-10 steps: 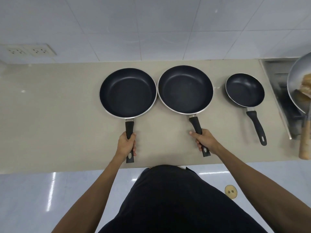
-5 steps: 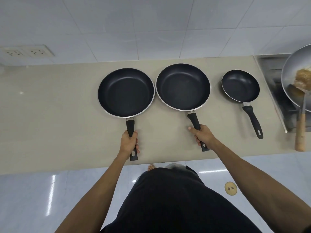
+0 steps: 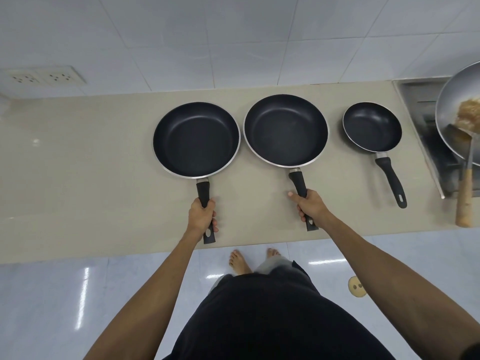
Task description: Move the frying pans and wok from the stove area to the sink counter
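Three black non-stick frying pans lie in a row on the beige counter, handles pointing toward me. My left hand grips the handle of the left pan. My right hand grips the handle of the middle pan, the largest one, whose rim nearly touches the left pan. The small pan sits apart to the right, untouched. At the far right edge a steel wok with brown residue rests over the stove recess, cut off by the frame.
A wooden-handled spatula leans out of the wok, its handle over the counter's right end. The steel stove recess lies beneath the wok. Wall sockets sit at the upper left. My bare feet stand on the glossy tiled floor.
Both hands keep their grip on the same handles. The view has shifted slightly, bringing more of the wok and my feet into sight; the pans hold their places on the counter.
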### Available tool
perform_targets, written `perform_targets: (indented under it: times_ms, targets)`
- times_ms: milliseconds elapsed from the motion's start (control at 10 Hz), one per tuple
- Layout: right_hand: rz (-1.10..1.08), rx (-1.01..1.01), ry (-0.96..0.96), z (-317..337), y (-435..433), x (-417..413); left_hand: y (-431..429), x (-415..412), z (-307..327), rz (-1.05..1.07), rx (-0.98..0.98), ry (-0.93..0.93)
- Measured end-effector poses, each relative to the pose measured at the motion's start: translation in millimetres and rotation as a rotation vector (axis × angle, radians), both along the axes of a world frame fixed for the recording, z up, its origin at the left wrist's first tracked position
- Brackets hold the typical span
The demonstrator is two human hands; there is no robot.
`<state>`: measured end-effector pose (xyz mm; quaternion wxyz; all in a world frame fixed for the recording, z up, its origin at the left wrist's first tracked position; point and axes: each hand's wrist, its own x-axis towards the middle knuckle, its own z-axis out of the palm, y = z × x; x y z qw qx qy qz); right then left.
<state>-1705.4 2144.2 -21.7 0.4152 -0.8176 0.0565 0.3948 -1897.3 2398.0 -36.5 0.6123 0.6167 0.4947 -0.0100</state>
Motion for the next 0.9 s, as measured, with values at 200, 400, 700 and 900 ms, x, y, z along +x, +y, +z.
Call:
perform_targets:
  times_ms: [200, 400, 700, 900]
  targets:
    - [0.074, -0.060, -0.001, 9.2, -19.8, 20.3, 1.4, 0.3, 3.9, -0.016, -0.013, 0.024]
    - [0.091, -0.084, 0.003, 11.5, -33.9, 29.2, 3.0, -0.9, 11.8, -0.059, -0.007, 0.059]
    - [0.246, -0.155, -0.084, 33.1, -53.9, 37.8, 30.5, 2.1, 29.7, -0.213, 0.142, 0.164]
    - [0.343, -0.251, -0.197, 49.6, -84.0, 56.0, 33.6, -0.6, 56.6, -0.332, 0.372, 0.234]
